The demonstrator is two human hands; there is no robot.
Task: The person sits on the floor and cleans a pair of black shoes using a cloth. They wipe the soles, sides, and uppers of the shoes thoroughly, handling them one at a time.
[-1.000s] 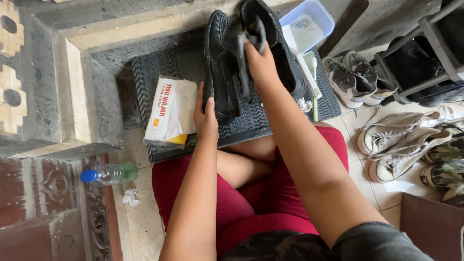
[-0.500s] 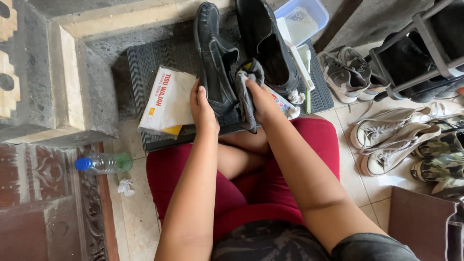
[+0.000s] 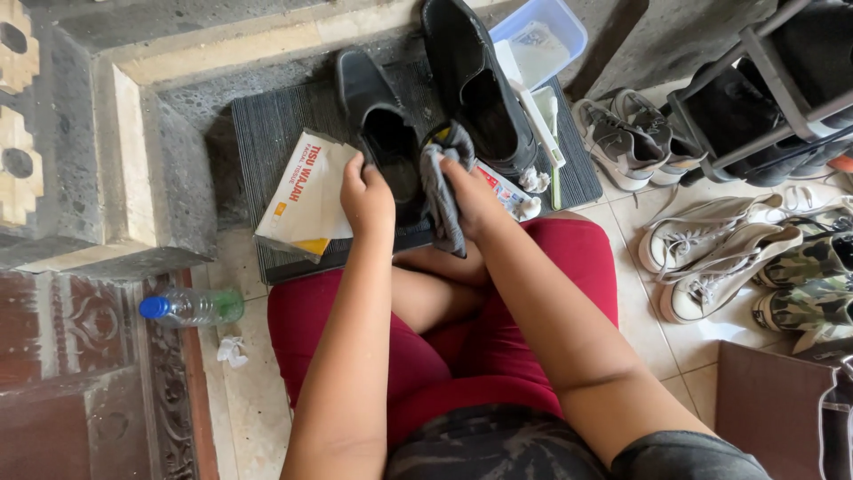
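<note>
Left hand [image 3: 366, 197] is closed on the heel rim of the near shoe [image 3: 384, 142], which lies on the dark mat [image 3: 267, 133] just ahead of my knees. Right hand [image 3: 469, 194] is bunched around a grey cloth [image 3: 437, 191], pressed at the shoe's inner side.

Second shoe [image 3: 471, 80] lies beside the first, further right, untouched. Tissue pack [image 3: 302, 191] is just left of my left hand; a plastic tub [image 3: 542, 36] sits beyond the mat.

Handling, as I judge it: black leather, stiff at sole and heel, softer at the opening; smooth, likely slippery once polished. Light enough for one hand. Best hold is heel counter or inside the opening. The cloth is limp and needs a full fist.
</note>
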